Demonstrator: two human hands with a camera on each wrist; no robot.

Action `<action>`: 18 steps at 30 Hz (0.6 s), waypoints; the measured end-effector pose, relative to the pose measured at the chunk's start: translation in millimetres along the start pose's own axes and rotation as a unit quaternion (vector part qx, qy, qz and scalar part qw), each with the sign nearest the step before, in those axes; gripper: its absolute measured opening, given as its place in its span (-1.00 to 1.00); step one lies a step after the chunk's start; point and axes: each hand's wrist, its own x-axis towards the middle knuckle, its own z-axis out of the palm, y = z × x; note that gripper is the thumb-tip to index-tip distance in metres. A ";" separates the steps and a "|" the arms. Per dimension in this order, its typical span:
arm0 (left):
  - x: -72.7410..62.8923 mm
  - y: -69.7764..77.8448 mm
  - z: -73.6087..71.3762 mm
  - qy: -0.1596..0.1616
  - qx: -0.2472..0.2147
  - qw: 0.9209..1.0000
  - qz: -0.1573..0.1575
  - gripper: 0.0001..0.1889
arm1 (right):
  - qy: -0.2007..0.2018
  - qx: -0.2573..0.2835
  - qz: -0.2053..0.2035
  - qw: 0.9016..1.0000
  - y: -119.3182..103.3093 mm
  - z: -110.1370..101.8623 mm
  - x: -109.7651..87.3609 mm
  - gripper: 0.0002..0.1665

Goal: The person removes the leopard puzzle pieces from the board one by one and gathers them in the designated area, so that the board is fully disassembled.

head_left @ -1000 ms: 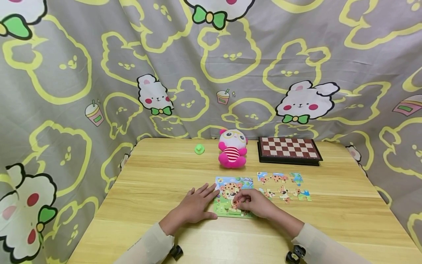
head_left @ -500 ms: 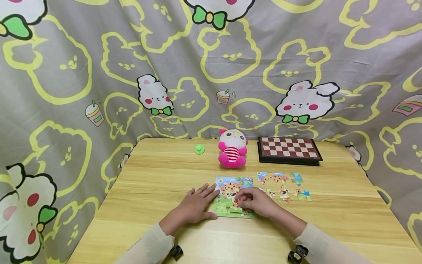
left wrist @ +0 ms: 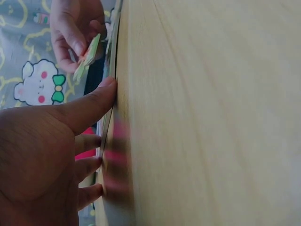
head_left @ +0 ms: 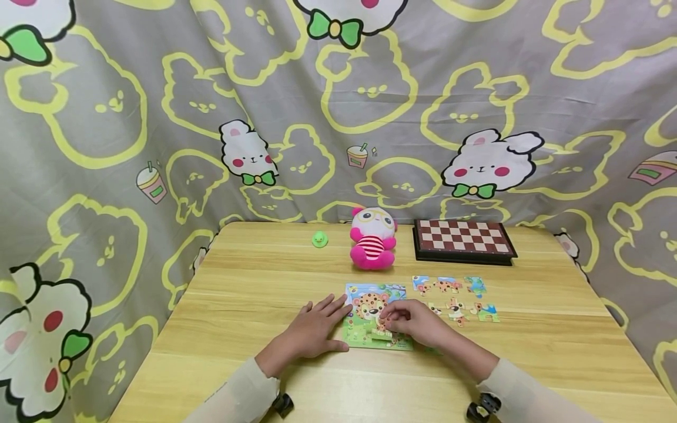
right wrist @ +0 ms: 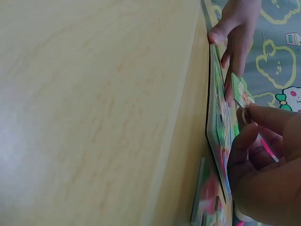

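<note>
A leopard jigsaw board (head_left: 355, 336) lies flat on the wooden table in the head view. My left hand (head_left: 315, 329) rests at its left edge, fingers spread and thumb along the near corner. Between thumb and fingertips, my right hand (head_left: 415, 323) pinches a green-edged puzzle piece (head_left: 382, 335) above the board's lower right part. That piece, tilted and clear of the board, also shows in the right wrist view. Several loose pieces (head_left: 456, 285) lie in rows to the right of the board, some partly hidden behind the right hand.
A pink plush panda (head_left: 372, 239) sits behind the board. To its left stands a small green duck toy (head_left: 319, 238), and to its right a checkered board-game box (head_left: 464, 241). A printed curtain (head_left: 296, 88) hangs around the table.
The right hand has shifted slightly to the right with the piece, which now shows its green edge more plainly. My left hand has stayed in place.
</note>
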 end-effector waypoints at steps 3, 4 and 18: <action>0.2 0.0 -0.3 0.000 0.000 1.000 0.000 -0.07 | 0.000 -0.002 -0.004 1.000 0.6 -2.2 -2.2 -0.81; 0.2 0.0 -0.4 0.001 0.000 1.000 0.000 -0.07 | 0.000 -0.004 -0.005 1.000 1.1 -3.0 -3.0 -0.81; -0.1 -0.2 -0.1 0.000 -0.001 1.000 0.000 -0.07 | 0.008 -0.021 0.013 1.000 12.3 -21.6 -21.9 -0.79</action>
